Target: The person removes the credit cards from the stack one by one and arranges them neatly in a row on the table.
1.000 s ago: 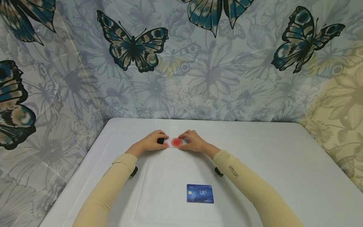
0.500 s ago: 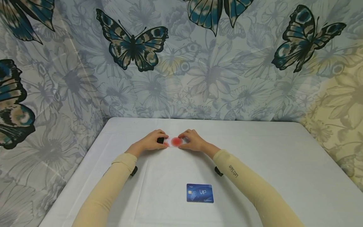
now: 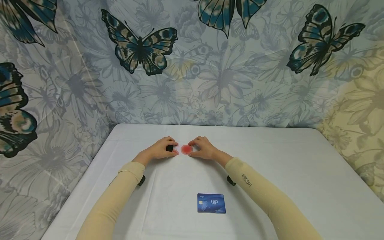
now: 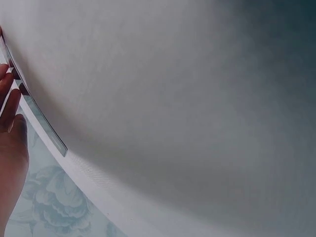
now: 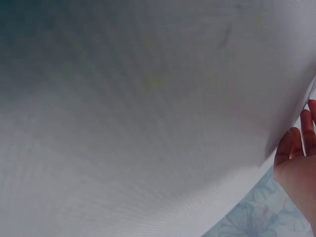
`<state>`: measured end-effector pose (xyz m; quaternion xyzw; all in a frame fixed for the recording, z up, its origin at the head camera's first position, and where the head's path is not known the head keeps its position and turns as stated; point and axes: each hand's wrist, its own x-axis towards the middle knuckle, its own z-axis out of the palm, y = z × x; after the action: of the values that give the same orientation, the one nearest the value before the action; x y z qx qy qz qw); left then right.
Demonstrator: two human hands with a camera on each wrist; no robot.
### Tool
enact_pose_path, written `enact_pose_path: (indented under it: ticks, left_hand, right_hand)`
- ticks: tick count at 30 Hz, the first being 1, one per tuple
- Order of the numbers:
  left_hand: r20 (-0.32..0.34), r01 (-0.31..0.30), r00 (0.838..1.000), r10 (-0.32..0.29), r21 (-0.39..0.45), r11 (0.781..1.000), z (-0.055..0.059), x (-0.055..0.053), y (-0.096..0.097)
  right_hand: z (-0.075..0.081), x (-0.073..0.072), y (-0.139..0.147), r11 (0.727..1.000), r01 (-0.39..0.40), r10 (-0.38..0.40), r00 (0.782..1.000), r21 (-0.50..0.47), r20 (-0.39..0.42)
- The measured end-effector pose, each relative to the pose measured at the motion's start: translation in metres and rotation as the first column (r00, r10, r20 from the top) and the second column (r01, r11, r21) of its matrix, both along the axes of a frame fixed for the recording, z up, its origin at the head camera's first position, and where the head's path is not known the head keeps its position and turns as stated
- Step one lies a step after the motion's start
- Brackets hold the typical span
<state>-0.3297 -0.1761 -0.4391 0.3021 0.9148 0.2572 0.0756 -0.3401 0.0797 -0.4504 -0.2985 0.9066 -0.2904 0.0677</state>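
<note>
Head view, hands [image 3: 159, 148] [image 3: 206, 149] pinching thin slab [image 3: 179, 149] ends, round red patch [image 3: 186, 149], flat rectangular blue card [image 3: 211, 203]

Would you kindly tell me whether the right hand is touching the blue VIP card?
Apart: the head view shows a stretch of bare white table between the right hand and the blue VIP card.
</note>
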Motion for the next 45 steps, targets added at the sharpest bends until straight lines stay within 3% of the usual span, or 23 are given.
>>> enact_pose_path:
  ticks: [10, 19, 28, 38, 45]
  left_hand:
    - [-0.006, -0.007, 1.0, 0.007, -0.032, 0.999, 0.002, 0.003, 0.002]
    - [0.029, -0.06, 0.998, 0.062, -0.053, 0.997, 0.006, 0.009, 0.003]
    - [-0.011, -0.108, 0.994, 0.108, 0.019, 0.994, 0.0, 0.018, 0.005]
    - [0.034, -0.154, 0.988, 0.151, 0.135, 0.979, -0.001, 0.042, 0.022]
    - [0.101, -0.171, 0.984, 0.149, 0.271, 0.947, 0.0, 0.054, 0.038]
  right_hand:
    - [0.0, 0.002, 0.001, 1.0, -0.004, 0.004, 1.0, 0.007, -0.021]
    - [0.001, 0.007, 0.008, 1.0, 0.005, -0.005, 0.998, -0.003, -0.069]
    - [0.004, 0.018, 0.025, 0.999, 0.019, -0.019, 1.0, -0.044, -0.016]
    - [0.003, 0.04, 0.047, 0.986, 0.078, -0.072, 0.996, -0.146, 0.045]
    - [0.004, 0.059, 0.059, 0.959, 0.149, -0.119, 0.984, -0.242, 0.135]
